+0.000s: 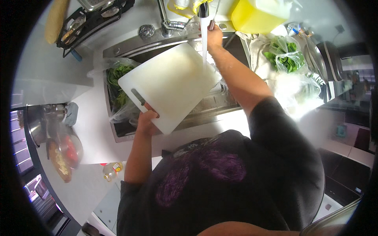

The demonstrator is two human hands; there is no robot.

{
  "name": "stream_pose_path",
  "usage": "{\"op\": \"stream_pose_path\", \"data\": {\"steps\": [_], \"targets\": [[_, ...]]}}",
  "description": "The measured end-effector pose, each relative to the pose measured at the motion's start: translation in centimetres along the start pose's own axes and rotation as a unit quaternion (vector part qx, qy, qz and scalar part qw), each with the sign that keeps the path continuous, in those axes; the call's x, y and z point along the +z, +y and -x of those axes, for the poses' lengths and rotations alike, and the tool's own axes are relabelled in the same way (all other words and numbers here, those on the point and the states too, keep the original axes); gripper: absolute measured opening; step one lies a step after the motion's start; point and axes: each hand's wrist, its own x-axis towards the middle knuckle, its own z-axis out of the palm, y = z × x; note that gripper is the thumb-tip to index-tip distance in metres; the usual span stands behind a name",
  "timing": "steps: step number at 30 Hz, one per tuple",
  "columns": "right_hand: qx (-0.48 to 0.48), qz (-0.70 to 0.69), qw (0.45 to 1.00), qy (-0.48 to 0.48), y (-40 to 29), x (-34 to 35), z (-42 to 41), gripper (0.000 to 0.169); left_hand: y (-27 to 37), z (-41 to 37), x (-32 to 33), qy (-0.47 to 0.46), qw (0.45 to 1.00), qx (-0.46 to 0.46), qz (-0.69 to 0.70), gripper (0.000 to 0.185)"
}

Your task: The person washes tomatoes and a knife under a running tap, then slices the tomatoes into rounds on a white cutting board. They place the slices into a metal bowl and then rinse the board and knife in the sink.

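Note:
My left hand (147, 119) grips a white plastic cutting board (169, 85) near its lower left corner, with the thumb on top by the handle slot. The board is tilted over the stainless steel sink (211, 101). Water from the running faucet (203, 11) falls onto its far right edge. Beyond the board, my right hand (215, 37) is behind the stream at the back rim of the sink. Its fingers are around the brown handle of what looks like a knife (211, 25), its thin blade pointing up and away. The water partly hides these fingers.
Leafy greens (119, 73) in a plastic bag fill the left basin. A steel scouring pad (146, 31) lies behind the sink. To the right are a yellow jug (257, 17), a cloth (257, 50) and bagged greens (288, 57). A gas stove grate (88, 29) is at upper left.

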Motion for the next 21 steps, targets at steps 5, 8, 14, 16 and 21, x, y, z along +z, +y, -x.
{"op": "stream_pose_path", "data": {"steps": [5,8,14,16,21], "targets": [[0.003,0.183,0.979,-0.091,3.9,-7.7,1.9,0.036,-1.1,-0.4,2.1,0.004,0.999,-0.037,-0.003,0.067],[0.029,0.202,0.961,-0.187,3.7,-11.6,4.9,0.040,-2.1,-1.0,1.7,-0.015,0.998,-0.055,0.023,0.066],[0.176,0.110,0.879,-0.430,2.5,-17.6,10.8,0.036,-2.9,-2.7,2.3,-0.015,0.998,-0.055,-0.019,0.063],[0.231,0.018,0.838,-0.494,2.6,-18.7,12.0,0.043,-3.0,-3.1,2.5,-0.027,0.998,-0.055,-0.014,0.061],[0.260,-0.035,0.830,-0.492,4.3,-18.3,11.9,0.038,-3.9,-3.4,0.0,-0.056,0.997,-0.051,0.016,0.057]]}}
